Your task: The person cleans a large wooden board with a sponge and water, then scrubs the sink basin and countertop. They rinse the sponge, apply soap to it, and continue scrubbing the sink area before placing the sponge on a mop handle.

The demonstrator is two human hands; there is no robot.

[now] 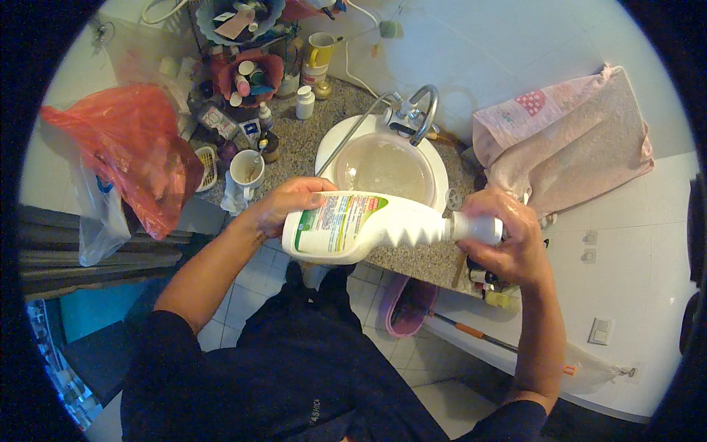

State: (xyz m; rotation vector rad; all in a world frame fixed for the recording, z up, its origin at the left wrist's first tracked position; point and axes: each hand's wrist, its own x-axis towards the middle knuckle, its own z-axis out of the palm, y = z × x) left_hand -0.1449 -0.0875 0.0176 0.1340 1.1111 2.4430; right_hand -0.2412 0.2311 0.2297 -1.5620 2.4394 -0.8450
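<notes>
A white plastic bottle (381, 224) with a printed label and a ribbed neck lies sideways between my hands, in front of the sink. My left hand (290, 204) holds its wide base, thumb on the label side. Around the white cap at the other end, my right hand (505, 235) has its fingers closed. Behind the bottle is a round white sink (326, 149) with a translucent basin (386, 166) in it. The chrome faucet (425, 113) curves over the basin's back edge.
On the granite counter (293, 132), left of the sink, stand a white mug (247, 168) and a small white bottle (305, 103). A red plastic bag (138, 154) hangs farther left. Pink towels (569, 143) hang at right. Below the counter is a pink bin (393, 315).
</notes>
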